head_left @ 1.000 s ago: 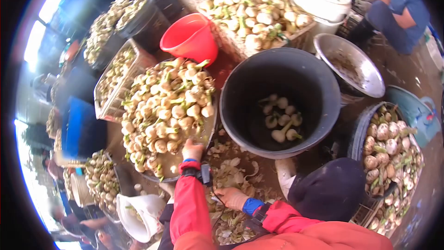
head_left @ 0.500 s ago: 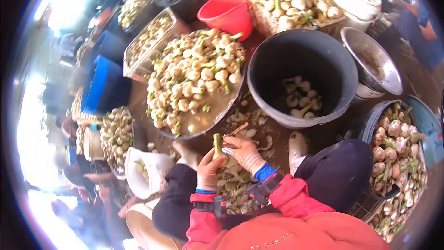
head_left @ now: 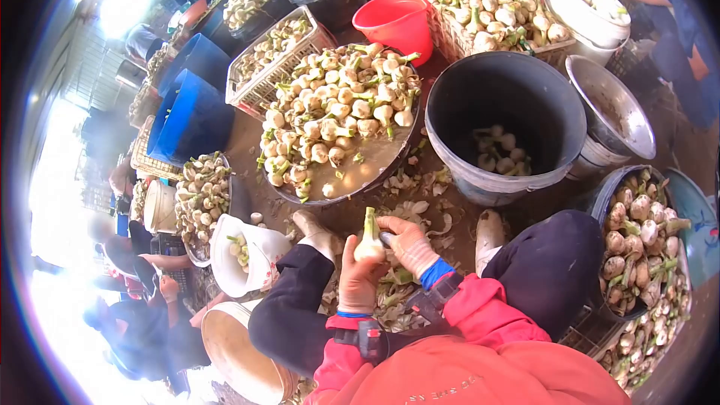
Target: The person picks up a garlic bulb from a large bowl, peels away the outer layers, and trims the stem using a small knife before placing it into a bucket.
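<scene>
My left hand is closed around a garlic bulb whose short green stem points up. Against the bulb's right side, my right hand grips a small metal blade, likely a knife; its handle is hidden in the fingers. Both hands are over a heap of peelings between my knees. Ahead, a wide basin holds water and a pile of trimmed garlic bulbs. To its right stands a big black bucket with several bulbs at the bottom.
At right are a metal bowl and a tub of untrimmed garlic. A red bucket, a garlic crate and blue bins stand further off. A white bucket is at left. Other people sit left and far right.
My view has shifted, so the tubs sit further right. The bulb now looks paler with its stem upright, and a peel strip near the right fingers is gone from there.
</scene>
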`<state>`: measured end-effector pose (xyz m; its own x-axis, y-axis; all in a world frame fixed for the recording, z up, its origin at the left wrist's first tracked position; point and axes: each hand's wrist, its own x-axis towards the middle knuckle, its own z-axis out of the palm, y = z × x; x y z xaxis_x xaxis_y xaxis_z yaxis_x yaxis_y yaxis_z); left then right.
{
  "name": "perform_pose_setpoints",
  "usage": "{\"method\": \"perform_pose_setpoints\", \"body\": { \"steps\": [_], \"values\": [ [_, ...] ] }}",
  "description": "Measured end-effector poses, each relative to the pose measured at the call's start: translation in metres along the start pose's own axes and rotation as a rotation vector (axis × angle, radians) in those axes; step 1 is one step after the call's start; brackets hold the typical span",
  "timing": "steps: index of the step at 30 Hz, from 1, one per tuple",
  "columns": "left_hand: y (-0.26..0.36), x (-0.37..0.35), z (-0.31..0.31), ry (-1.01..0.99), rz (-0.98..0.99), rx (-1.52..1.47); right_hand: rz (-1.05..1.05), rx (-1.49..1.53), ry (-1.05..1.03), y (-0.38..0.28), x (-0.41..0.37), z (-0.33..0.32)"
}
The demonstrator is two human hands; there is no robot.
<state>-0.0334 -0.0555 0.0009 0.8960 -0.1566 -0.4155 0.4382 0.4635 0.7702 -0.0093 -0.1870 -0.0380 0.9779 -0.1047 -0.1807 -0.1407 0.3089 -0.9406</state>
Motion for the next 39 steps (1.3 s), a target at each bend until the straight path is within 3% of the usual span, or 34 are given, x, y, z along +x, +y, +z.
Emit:
{"method": "perform_pose_setpoints", "body": {
  "steps": [1, 3, 7, 9, 11, 13, 14, 15, 17, 19, 21, 22, 24, 25, 27, 29, 32, 33, 35, 36, 37, 38, 39],
  "values": [
    [0.002, -0.001, -0.004, -0.056, -0.069, -0.315, -0.029, 0.159, -0.045, -0.004, 0.000, -0.001],
    [0.005, 0.000, -0.009, -0.106, -0.177, -0.524, 0.004, 0.178, -0.074, -0.013, -0.004, -0.002],
    [0.001, 0.005, -0.012, -0.132, -0.176, -0.506, 0.083, 0.296, -0.098, -0.011, -0.011, -0.002],
    [-0.001, 0.005, -0.012, -0.141, -0.206, -0.356, 0.144, 0.383, -0.122, -0.008, -0.012, -0.002],
    [-0.010, 0.010, -0.017, -0.124, -0.240, -0.291, 0.334, 0.275, -0.081, -0.022, -0.011, 0.002],
    [-0.021, 0.010, -0.012, 0.089, 0.583, 0.979, 0.338, 0.186, -0.015, -0.026, -0.016, 0.001],
    [-0.010, 0.007, -0.012, 0.091, 0.610, 1.279, 0.334, 0.134, 0.014, -0.018, -0.014, 0.003],
    [-0.009, 0.010, -0.012, 0.091, 0.610, 1.279, 0.328, 0.082, 0.046, -0.008, -0.010, 0.004],
    [-0.009, 0.010, -0.011, 0.055, 0.394, 0.596, 0.309, 0.048, 0.038, -0.007, -0.009, 0.004],
    [0.000, 0.008, -0.010, -0.025, 0.055, 0.047, 0.212, 0.435, 0.022, -0.011, -0.012, 0.005],
    [0.001, 0.018, -0.026, -0.016, -0.222, -0.225, 0.191, 0.456, -0.023, -0.006, -0.011, 0.005],
    [-0.003, 0.025, -0.037, -0.016, -0.221, -0.228, 0.196, 0.441, -0.024, -0.005, -0.011, 0.004],
    [-0.013, 0.036, -0.056, 0.323, -0.319, -0.045, 0.144, 0.469, 0.013, 0.002, -0.008, 0.004],
    [-0.013, 0.034, -0.052, 0.322, -0.321, -0.043, 0.145, 0.470, 0.016, 0.000, -0.008, 0.003],
    [-0.007, 0.017, -0.028, 0.095, -0.056, 0.005, 0.167, 0.285, 0.035, -0.009, -0.006, 0.002],
    [0.004, 0.002, 0.013, 0.137, 0.041, 0.140, 0.239, 0.193, -0.039, -0.011, -0.011, 0.010],
    [-0.006, 0.027, -0.017, 0.264, 0.216, 0.131, 0.118, 0.056, -0.193, -0.002, -0.017, 0.019],
    [-0.005, 0.027, -0.026, 0.372, 0.087, -0.046, 0.143, -0.017, -0.128, -0.005, -0.014, 0.015],
    [0.001, 0.025, -0.033, 0.428, 0.029, -0.059, 0.188, -0.156, 0.006, -0.014, -0.006, 0.005],
    [0.003, 0.023, -0.042, 0.372, 0.001, -0.076, 0.259, 0.097, 0.143, -0.002, 0.004, -0.006],
    [0.005, 0.019, -0.040, 0.372, -0.002, -0.071, 0.025, 0.042, 0.274, 0.027, 0.015, -0.020],
    [0.010, 0.012, -0.036, 0.333, -0.012, -0.125, 0.122, 0.153, 0.358, 0.068, 0.032, -0.037],
    [0.013, 0.006, -0.035, 0.296, -0.020, -0.181, 0.193, 0.225, 0.386, 0.061, 0.030, -0.048]
  ]
}}
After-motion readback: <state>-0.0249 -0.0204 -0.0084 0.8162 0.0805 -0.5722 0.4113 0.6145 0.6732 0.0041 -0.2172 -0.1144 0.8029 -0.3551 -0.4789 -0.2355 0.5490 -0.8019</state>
